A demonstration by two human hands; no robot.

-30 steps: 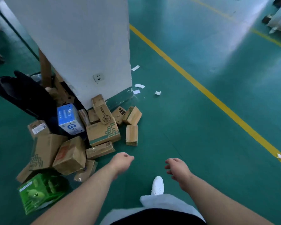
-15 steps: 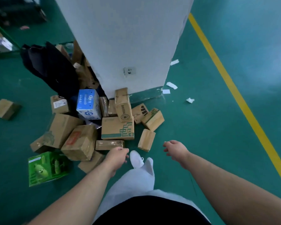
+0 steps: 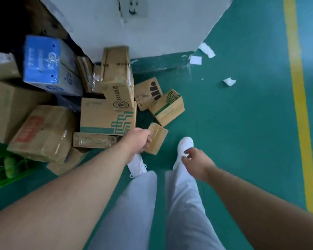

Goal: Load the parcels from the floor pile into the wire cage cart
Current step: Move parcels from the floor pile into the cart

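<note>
Closer now than a second ago: right up against pillar and pile on floor. No cart in view. Box at pile's near edge, on floor. Left hand newly down on it, fingers curled round its left side; right hand loosely curled, empty. Probably pickup starting.

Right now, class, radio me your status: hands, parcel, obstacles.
Left hand grips small brown parcel. Right hand free. Nothing on top of parcel; cage cart not in view.
</note>
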